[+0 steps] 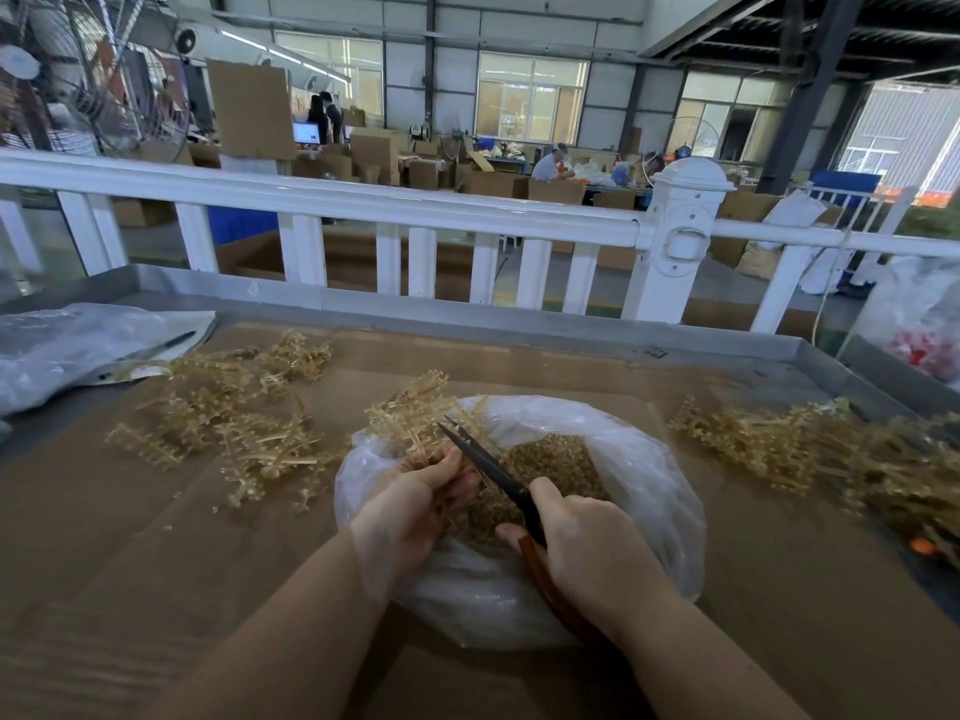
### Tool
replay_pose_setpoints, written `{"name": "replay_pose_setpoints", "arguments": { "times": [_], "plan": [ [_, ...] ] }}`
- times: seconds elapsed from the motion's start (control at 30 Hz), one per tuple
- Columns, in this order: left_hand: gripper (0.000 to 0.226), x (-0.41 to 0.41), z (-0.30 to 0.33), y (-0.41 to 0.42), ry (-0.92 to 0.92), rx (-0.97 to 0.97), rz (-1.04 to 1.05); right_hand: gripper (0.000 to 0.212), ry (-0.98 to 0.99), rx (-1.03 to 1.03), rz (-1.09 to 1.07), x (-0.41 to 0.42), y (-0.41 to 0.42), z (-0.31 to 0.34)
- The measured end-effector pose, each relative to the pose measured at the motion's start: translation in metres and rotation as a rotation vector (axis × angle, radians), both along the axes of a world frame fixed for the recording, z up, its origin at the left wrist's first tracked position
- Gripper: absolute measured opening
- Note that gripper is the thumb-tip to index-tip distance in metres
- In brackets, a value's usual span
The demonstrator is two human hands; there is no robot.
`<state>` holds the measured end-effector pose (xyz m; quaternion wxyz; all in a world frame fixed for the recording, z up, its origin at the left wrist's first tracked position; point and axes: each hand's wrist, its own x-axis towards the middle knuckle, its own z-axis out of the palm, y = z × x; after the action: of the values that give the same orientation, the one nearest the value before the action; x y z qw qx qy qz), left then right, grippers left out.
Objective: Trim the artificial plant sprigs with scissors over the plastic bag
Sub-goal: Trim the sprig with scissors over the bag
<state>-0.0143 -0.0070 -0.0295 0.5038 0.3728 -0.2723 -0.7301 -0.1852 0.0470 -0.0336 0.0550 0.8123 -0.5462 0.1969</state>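
Over the plastic bag (644,491), a sprig (415,413) gripped in the left hand (410,506), scissors (488,470) gripped in the right hand (592,543)

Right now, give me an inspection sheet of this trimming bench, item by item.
Surface: brown cardboard sheet in a metal-edged tray.
Job's things: open plastic bag holding cut pieces; sprig over it; scissors, blades parted.
Clutter: sprig pile on the left; sprig pile on the right; crumpled plastic sheet with a pen far left.
Grips: left hand holds the sprig; right hand holds the scissors.
Cables: nothing seen on the bench.
Surroundings: white railing; cardboard boxes and seated workers beyond.
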Motion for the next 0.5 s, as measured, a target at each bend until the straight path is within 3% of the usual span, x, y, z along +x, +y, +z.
{"name": "replay_pose_setpoints", "arguments": {
  "times": [0.23,0.5],
  "plan": [
    [0.017,-0.0038,0.001,0.0017,0.003,-0.007,0.026,0.039,-0.009,0.0,-0.016,-0.0012,0.0037,0.0019],
    [0.009,-0.0041,0.001,0.0025,-0.004,0.022,0.043,0.038,-0.001,0.004,-0.015,0.0002,0.0017,0.002]
  ]
}}
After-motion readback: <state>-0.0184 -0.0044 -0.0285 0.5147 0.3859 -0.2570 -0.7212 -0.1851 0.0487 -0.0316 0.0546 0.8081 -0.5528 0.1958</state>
